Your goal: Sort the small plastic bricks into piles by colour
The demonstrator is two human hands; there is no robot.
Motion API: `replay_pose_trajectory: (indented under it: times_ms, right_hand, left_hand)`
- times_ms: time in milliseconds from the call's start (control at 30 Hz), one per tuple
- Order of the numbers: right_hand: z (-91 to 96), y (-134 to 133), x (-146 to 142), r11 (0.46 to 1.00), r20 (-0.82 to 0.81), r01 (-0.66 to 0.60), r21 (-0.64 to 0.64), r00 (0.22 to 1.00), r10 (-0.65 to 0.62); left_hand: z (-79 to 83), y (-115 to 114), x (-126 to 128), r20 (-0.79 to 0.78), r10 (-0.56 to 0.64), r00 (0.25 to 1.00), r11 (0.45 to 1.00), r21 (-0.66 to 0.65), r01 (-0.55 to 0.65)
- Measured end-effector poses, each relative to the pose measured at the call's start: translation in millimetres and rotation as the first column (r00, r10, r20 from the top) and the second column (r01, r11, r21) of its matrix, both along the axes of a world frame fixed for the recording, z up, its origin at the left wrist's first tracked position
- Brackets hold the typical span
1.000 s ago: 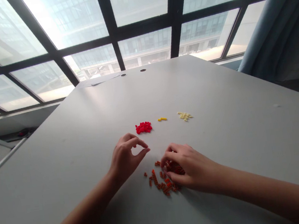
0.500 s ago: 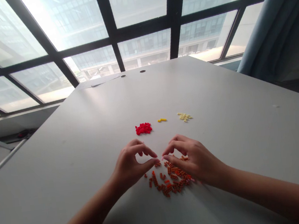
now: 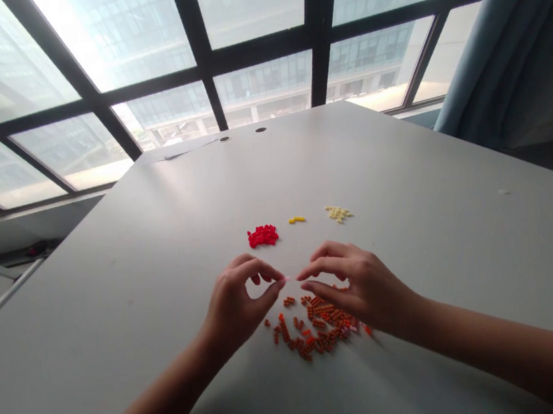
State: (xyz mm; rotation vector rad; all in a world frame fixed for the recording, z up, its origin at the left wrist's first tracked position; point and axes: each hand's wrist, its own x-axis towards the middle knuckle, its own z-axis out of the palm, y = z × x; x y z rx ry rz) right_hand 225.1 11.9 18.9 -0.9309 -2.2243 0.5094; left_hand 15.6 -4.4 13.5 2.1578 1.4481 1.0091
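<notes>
Small orange bricks (image 3: 316, 326) lie scattered on the counter (image 3: 409, 217) below the left hand (image 3: 235, 303) and right hand (image 3: 361, 284), both curled narrow, any hold unclear

Bare left hand (image 3: 233, 309) and right hand (image 3: 356, 284) curved inward above the worktop (image 3: 409, 217), fingertips nearly meeting, directly over a loose scatter of small orange pieces (image 3: 316, 326). Farther from the near edge, three separate lots in a row: a tight heap of red pieces (image 3: 262, 236), a few yellow pieces (image 3: 297, 219), a small cluster of pale yellow pieces (image 3: 338, 213). Beyond, dark-framed windows (image 3: 255, 35) and, at right, a blue-grey curtain (image 3: 499, 52).
</notes>
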Motion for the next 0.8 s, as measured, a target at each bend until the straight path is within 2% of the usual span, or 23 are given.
replay_pose_trajectory:
  times_ms: [67,133,233,367,467,600,800]
  right_hand:
    - [10.4,5.3,10.5,0.996,0.083,-0.076,-0.046,0.993,0.08]
    - [18.4,7.1,22.1,0.972,0.205,-0.2,-0.127,0.953,0.223]
    - [17.5,1.4,34.8,0.93,0.309,-0.307,-0.201,0.881,0.358]
    - [-0.1,-10.5,38.9,0.943,0.319,-0.277,-0.183,0.891,0.323]
    - [-8.0,-13.8,37.3,0.95,0.313,-0.254,-0.179,0.901,0.3]
    - [-8.7,-13.5,35.8,0.953,0.312,-0.223,-0.206,0.908,0.28]
    - [-3.2,-12.0,38.4,0.946,0.3,-0.201,-0.254,0.914,0.275]
  left_hand:
    - [-4.4,5.8,-6.5,-0.048,0.1,0.994,0.993,0.065,-0.096]
    - [-10.8,12.3,-14.6,-0.1,0.175,0.98,0.979,0.125,-0.162]
    - [-19.4,20.6,-25.5,-0.172,0.229,0.958,0.962,0.187,-0.197]
    - [-21.2,24.4,-30.9,-0.182,0.268,0.946,0.945,0.238,-0.223]
    - [-17.8,21.5,-27.6,-0.175,0.246,0.953,0.947,0.254,-0.198]
    - [-15.6,13.6,-18.6,-0.23,0.156,0.961,0.952,0.296,-0.083]
    - [-14.5,2.2,-5.2,-0.311,0.071,0.948,0.917,0.395,0.061]
